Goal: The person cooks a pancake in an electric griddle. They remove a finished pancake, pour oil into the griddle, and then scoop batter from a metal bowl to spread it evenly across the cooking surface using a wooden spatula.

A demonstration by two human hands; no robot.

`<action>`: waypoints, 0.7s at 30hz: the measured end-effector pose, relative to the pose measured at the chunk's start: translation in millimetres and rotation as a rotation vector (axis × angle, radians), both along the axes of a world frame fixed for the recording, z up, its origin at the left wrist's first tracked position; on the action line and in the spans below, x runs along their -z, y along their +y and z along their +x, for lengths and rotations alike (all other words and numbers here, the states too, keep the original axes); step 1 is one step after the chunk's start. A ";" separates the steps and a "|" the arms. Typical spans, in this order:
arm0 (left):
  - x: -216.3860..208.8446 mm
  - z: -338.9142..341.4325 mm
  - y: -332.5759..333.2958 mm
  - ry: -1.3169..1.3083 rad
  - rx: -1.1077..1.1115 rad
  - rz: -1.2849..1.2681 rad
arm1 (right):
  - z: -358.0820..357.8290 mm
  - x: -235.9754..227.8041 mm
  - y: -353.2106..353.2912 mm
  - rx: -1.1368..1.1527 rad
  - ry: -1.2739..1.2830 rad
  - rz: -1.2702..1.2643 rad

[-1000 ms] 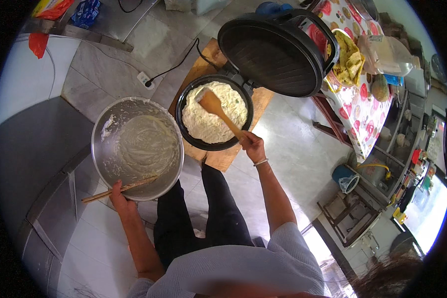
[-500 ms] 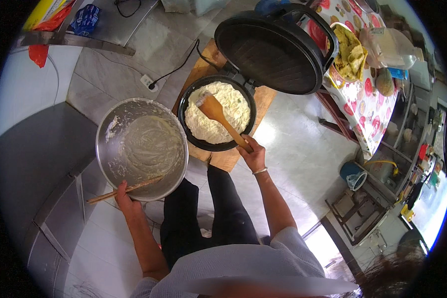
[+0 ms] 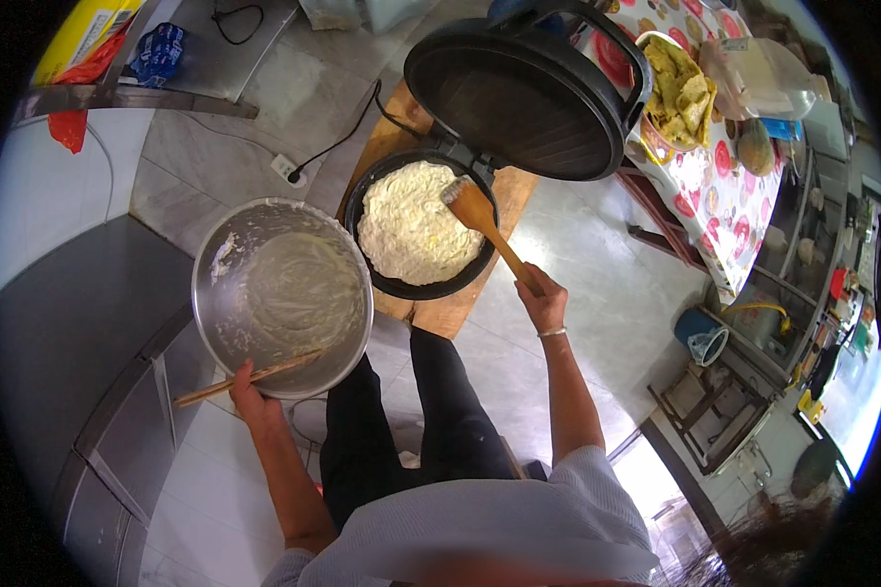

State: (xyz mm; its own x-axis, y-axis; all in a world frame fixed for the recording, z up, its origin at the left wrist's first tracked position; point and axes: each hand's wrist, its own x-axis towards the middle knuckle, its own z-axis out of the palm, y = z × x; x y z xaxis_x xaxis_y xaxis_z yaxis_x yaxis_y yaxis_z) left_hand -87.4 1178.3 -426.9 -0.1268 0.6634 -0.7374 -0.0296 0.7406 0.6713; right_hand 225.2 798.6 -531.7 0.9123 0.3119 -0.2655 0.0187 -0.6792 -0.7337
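Note:
My left hand [image 3: 250,391] grips the near rim of a large steel mixing bowl [image 3: 207,323], together with a pair of wooden chopsticks [image 3: 206,392]. Thin batter smears coat the bowl's inside. In my right hand [image 3: 546,299] is the handle of a wooden spatula [image 3: 477,213], its blade whitened with batter. The blade rests at the upper right edge of a thick, pale batter round [image 3: 416,230]. This round lies in the black lower pan [image 3: 431,292] of an electric griddle, whose lid [image 3: 519,108] stands raised behind it.
A wooden board [image 3: 445,318] lies under the griddle. Its black cord runs to a white power strip [image 3: 286,168] on the tiled floor. At right, a patterned table [image 3: 724,220] carries a bowl of yellow flatbread pieces [image 3: 677,93]. A blue bucket [image 3: 700,342] stands further right.
My right hand has moved right with the spatula, whose blade has shifted from the batter's upper middle to its upper right edge. My left hand still holds the bowl and chopsticks.

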 end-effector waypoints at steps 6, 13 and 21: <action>-3.3 10.8 -3.0 0.010 0.025 0.057 | -30.9 -12.1 8.1 0.092 0.186 0.144; -12.7 32.3 -5.8 0.088 0.035 0.041 | -24.8 20.0 20.9 0.092 0.088 0.161; -23.8 34.2 1.6 0.058 0.072 0.029 | -88.1 -11.3 -18.7 0.273 0.097 0.024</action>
